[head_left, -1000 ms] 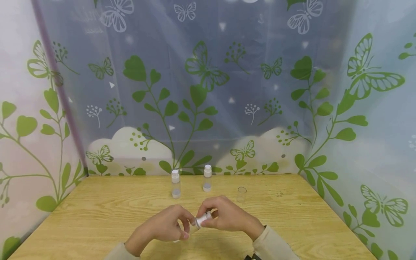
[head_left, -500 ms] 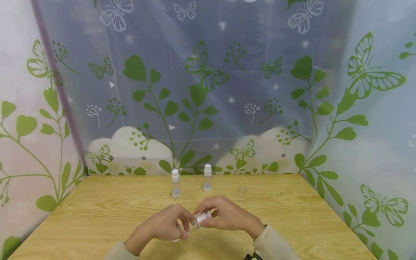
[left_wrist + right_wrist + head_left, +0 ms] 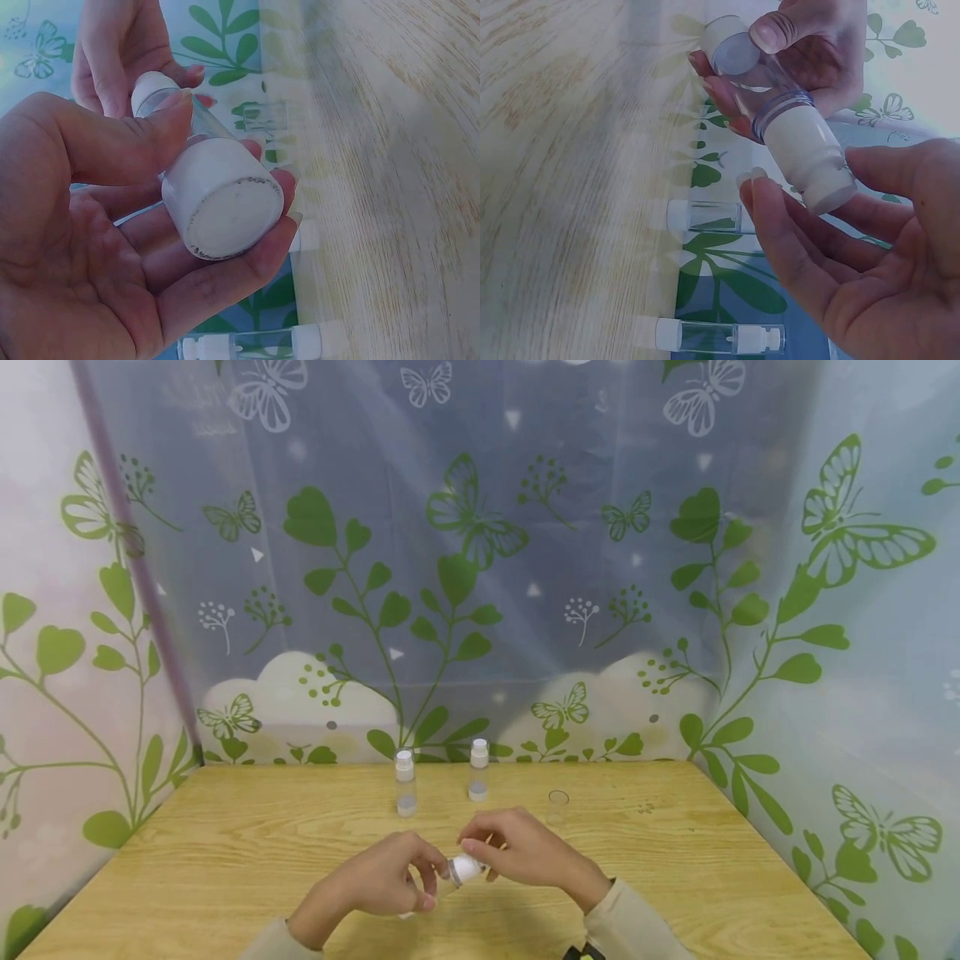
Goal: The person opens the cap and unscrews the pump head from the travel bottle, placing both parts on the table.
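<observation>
A small clear pump bottle (image 3: 467, 867) with a white top and white base is held tilted above the table. My left hand (image 3: 393, 874) grips its lower body; in the left wrist view the thumb lies along the clear part and the fingers support the white base (image 3: 217, 199). At the other end, my right hand (image 3: 528, 852) surrounds the white pump top (image 3: 806, 142) loosely. In the right wrist view its thumb is at the top's side, possibly touching, while the forefinger stands apart from it.
Two similar bottles stand upright farther back on the wooden table (image 3: 262, 827), one on the left (image 3: 406, 787) and one on the right (image 3: 478, 772). A clear cap (image 3: 557, 810) stands to their right. A patterned curtain (image 3: 480, 610) rises behind the table.
The right hand's fingers have loosened from the pump top and spread away, leaving more of the white top visible. My left hand and the bottle have stayed in place.
</observation>
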`<act>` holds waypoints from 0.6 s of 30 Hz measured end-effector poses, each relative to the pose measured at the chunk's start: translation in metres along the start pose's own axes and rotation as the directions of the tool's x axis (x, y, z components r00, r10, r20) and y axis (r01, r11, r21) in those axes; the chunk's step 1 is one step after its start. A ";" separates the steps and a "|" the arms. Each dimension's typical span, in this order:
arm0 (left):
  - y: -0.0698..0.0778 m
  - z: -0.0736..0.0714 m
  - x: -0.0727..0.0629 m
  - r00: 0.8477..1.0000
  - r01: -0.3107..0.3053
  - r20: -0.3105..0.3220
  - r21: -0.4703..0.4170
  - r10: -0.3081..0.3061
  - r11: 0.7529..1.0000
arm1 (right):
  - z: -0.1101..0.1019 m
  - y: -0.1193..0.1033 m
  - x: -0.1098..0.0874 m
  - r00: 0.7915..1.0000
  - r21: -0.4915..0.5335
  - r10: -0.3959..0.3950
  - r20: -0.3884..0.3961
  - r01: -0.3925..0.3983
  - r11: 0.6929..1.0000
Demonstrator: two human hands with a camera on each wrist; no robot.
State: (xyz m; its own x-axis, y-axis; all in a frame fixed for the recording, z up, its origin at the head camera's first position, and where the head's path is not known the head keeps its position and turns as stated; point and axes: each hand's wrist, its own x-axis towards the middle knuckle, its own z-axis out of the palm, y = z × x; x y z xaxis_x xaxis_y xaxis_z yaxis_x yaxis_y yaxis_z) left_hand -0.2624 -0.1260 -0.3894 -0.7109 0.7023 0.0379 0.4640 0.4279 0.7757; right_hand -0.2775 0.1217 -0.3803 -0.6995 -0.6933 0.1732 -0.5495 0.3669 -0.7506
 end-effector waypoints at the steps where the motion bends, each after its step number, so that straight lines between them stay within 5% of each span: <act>1: 0.000 0.000 0.000 1.000 -0.001 0.001 -0.001 0.001 1.000 | 0.000 0.000 0.000 1.000 0.005 0.004 0.006 -0.004 1.000; 18: 0.001 -0.001 0.000 1.000 0.004 0.006 0.007 -0.004 1.000 | 0.002 -0.001 0.001 0.999 0.072 -0.029 0.042 0.025 0.997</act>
State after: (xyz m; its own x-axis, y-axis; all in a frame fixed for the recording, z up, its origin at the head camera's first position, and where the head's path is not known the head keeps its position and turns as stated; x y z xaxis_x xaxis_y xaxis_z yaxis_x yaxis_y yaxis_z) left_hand -0.2622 -0.1261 -0.3879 -0.7099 0.7036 0.0311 0.4645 0.4346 0.7716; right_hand -0.2768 0.1189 -0.3803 -0.6636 -0.7291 0.1675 -0.5330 0.3037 -0.7897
